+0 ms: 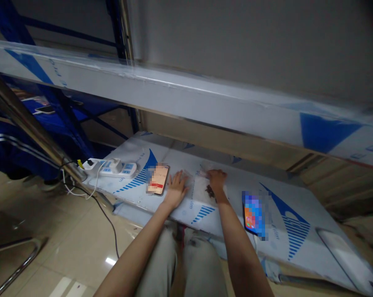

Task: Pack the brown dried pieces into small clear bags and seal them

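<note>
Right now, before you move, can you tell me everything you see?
lower shelf: 1, white with blue print, under the hands
upper shelf: 1, white with blue print, above the lower shelf
power strip: 1, white and blue, on the lower shelf at left
phone by the left hand: 1, screen blurred, on the lower shelf
phone by the right arm: 1, screen blurred, on the lower shelf
clear plastic bag: 1, see-through, under the right hand
cable: 1, black, hanging towards the floor
floor tiles: many, beige, below the shelf
left hand: 1, lying flat on the lower shelf
right hand: 1, on the clear plastic bag
</note>
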`<state>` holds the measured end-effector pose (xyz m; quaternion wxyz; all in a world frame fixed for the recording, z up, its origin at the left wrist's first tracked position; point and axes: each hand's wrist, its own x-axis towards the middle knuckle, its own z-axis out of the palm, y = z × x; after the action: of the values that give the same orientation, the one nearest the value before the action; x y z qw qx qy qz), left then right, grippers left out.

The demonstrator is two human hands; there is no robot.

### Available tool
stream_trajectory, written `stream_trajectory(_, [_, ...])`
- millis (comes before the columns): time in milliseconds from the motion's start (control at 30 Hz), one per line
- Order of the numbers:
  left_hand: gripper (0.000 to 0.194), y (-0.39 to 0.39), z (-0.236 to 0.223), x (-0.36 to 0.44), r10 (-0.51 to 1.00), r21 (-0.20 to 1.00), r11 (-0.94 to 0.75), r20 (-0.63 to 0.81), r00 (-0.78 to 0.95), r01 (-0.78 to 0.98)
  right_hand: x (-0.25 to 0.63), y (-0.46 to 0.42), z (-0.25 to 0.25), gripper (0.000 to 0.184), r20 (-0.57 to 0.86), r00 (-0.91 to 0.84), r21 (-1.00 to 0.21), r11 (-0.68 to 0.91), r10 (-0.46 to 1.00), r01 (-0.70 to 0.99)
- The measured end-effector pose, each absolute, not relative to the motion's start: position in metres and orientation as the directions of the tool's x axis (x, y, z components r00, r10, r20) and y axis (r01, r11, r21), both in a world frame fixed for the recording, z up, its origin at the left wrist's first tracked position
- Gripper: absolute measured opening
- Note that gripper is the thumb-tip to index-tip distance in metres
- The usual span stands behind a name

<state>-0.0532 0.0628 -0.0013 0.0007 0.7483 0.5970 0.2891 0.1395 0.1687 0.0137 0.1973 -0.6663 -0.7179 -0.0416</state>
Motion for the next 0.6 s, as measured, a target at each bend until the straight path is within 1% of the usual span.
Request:
stream_trajectory(67, [0.034, 0.057, 0.009, -0.047, 0.899, 0.454, -0.312, 0.426, 0.105, 0.834, 0.135, 0.162, 0.022, 0.024, 0.449, 0.059, -0.345, 0.112, 0.892, 0.932])
stream_trajectory(100, [0.032, 0.055, 0.013, -0.043, 0.905, 0.518, -0.325, 0.414, 0.1, 0.791, 0.133, 0.156, 0.026, 0.026, 0.493, 0.087, -0.422, 0.151, 0.865, 0.894])
stream_trajectory(167, [0.029, 0.05, 0.018, -0.036, 0.916, 0.646, -0.345, 0.39, 0.094, 0.681, 0.126, 0.14, 0.032, 0.029, 0.546, 0.081, -0.545, 0.28, 0.834, 0.79])
stream_trajectory(200, [0.029, 0.047, 0.018, -0.033, 0.921, 0.701, -0.35, 0.38, 0.089, 0.621, 0.123, 0.129, 0.033, 0.029, 0.554, 0.046, -0.584, 0.348, 0.831, 0.734])
stream_trajectory(267, [0.028, 0.04, 0.016, -0.026, 0.928, 0.781, -0.343, 0.367, 0.061, 0.521, 0.116, 0.104, 0.031, 0.025, 0.539, -0.036, -0.627, 0.43, 0.841, 0.649])
stream_trajectory(333, [0.026, 0.031, 0.012, -0.022, 0.938, 0.824, -0.318, 0.346, 0.029, 0.469, 0.11, 0.077, 0.024, 0.021, 0.513, -0.083, -0.649, 0.45, 0.854, 0.614])
stream_trajectory(400, [0.026, 0.021, 0.006, -0.019, 0.948, 0.847, -0.293, 0.317, 0.019, 0.443, 0.104, 0.054, 0.014, 0.02, 0.484, -0.088, -0.678, 0.436, 0.871, 0.592])
stream_trajectory(467, [0.028, 0.012, 0.002, -0.019, 0.958, 0.874, -0.273, 0.286, 0.029, 0.402, 0.099, 0.037, 0.005, 0.022, 0.452, -0.047, -0.715, 0.393, 0.891, 0.578])
stream_trajectory(533, [0.031, 0.006, 0.0, -0.02, 0.967, 0.91, -0.249, 0.252, 0.036, 0.332, 0.096, 0.027, -0.001, 0.024, 0.421, -0.014, -0.743, 0.354, 0.907, 0.568])
stream_trajectory(600, [0.035, 0.002, -0.001, -0.021, 0.976, 0.942, -0.216, 0.215, 0.034, 0.258, 0.094, 0.021, 0.0, 0.025, 0.391, -0.029, -0.751, 0.337, 0.92, 0.568])
